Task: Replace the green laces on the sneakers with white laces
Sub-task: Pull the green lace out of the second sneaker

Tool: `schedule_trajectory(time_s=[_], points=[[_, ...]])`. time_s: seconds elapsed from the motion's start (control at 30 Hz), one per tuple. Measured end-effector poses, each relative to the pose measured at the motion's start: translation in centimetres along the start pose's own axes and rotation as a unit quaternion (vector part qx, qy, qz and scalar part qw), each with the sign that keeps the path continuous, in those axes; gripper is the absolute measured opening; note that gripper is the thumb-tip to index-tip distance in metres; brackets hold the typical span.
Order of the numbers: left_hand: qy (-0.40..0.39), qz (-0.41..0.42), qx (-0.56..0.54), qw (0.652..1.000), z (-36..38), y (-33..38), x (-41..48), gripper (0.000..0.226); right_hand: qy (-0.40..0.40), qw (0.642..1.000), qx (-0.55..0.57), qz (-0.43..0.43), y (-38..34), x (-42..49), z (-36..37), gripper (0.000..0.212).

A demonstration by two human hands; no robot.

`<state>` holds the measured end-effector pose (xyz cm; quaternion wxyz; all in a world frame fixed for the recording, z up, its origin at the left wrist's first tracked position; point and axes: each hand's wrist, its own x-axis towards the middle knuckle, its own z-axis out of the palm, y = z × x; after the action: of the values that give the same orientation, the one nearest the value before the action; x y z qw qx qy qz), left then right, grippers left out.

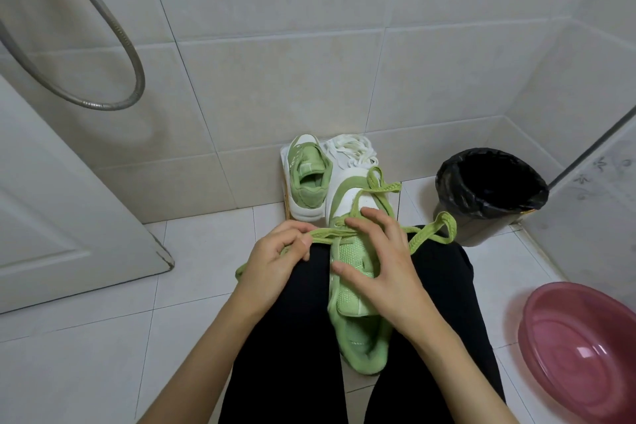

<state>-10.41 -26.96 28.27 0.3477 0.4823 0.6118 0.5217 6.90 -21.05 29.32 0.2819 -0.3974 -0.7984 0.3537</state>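
Green lace (387,187) hangs loose from the sneaker (354,337) wedged between your knees: your left hand (285,251) pinches a strand just left of it to draw it free, your right hand (378,262) lies spread on it, steadying. White laces (351,148) wait beyond its toe.

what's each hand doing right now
Left hand: grips the green lace.
Right hand: open, fingers spread on the sneaker.

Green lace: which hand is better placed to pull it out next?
Left, probably. The left hand grips the green lace, while the right hand rests with spread fingers on the sneaker, steadying it.
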Motion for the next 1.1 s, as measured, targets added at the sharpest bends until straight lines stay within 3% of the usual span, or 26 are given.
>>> schedule_trajectory(time_s=[0.1,0.23,0.37,0.47,0.6,0.73,0.83,0.97,1.1], points=[[0.042,0.030,0.080,0.995,0.7,-0.3,0.3,0.027,0.083,0.995,0.045,0.035,-0.4,-0.1,0.1,0.023],[0.050,0.036,0.141,0.988,1.0,-0.7,1.1,0.020,0.099,0.994,-0.045,0.017,-0.2,0.1,1.1,0.006],[0.040,0.033,0.131,0.990,0.8,-0.7,0.8,0.024,0.127,0.987,-0.098,-0.001,-0.3,0.8,1.6,0.007],[0.043,-0.011,0.047,0.998,0.5,-0.7,0.4,0.024,0.128,0.986,-0.106,0.001,-0.3,1.2,1.9,0.002],[0.046,-0.028,-0.045,0.998,0.1,-0.6,0.0,0.025,0.101,0.993,-0.059,0.029,-0.4,1.5,2.1,0.001],[0.058,-0.038,-0.057,0.996,-0.2,-0.6,-0.1,0.026,0.061,0.997,-0.010,0.054,-0.7,2.0,2.1,0.010],[0.052,-0.019,0.001,0.998,-0.4,-0.6,0.0,0.025,0.024,0.997,0.039,0.063,-0.5,2.0,1.7,0.018],[0.054,0.017,0.143,0.988,0.0,-0.5,0.4,0.015,0.043,0.994,0.071,0.065,-0.3,1.6,1.8,0.025],[0.023,0.068,0.269,0.960,0.6,-0.2,0.2,0.027,0.060,0.994,0.071,0.056,0.0,1.3,2.1,0.025]])
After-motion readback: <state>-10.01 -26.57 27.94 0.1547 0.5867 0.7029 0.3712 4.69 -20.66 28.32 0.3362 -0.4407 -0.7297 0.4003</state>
